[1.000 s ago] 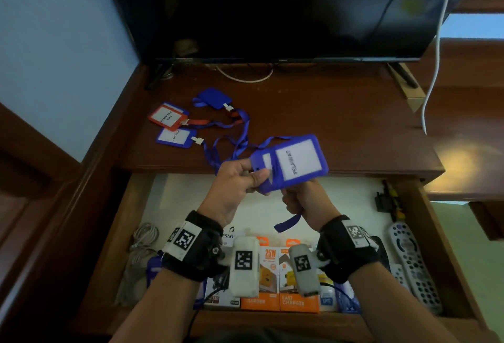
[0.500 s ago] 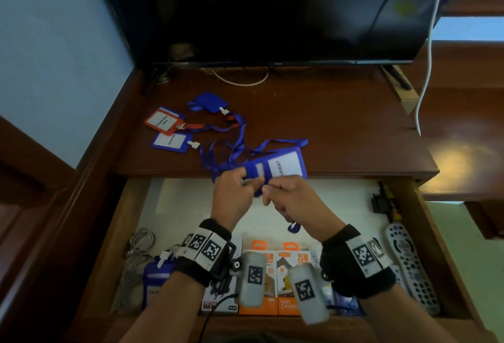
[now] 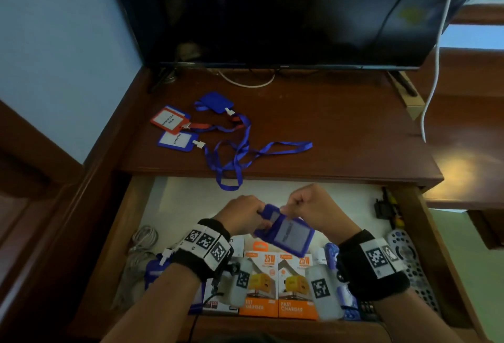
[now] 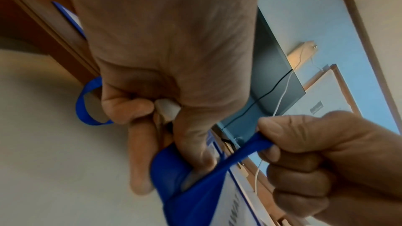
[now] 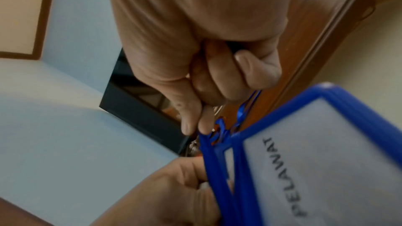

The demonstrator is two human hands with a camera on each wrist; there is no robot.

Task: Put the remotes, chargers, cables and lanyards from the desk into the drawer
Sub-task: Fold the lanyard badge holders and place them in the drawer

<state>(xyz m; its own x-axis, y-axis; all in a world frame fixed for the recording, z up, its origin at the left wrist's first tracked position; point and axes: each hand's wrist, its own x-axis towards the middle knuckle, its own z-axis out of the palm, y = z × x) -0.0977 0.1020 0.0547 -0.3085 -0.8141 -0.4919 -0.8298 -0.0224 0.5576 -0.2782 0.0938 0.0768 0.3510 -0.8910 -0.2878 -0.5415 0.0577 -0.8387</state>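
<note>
Now the blue badge (image 3: 285,232) is hanging tilted over the open drawer (image 3: 174,201), low in the frame's middle — the left hand (image 3: 240,214) is gripping its top left corner with curled fingers, and the right hand (image 3: 311,206) is pinching its strap at the top edge. Below it, charger boxes (image 3: 278,285) are lying in the drawer; a remote (image 3: 411,263) is sitting at lower right. Up on the desk (image 3: 341,135), three more lanyards (image 3: 231,138) are lying left of centre.
</note>
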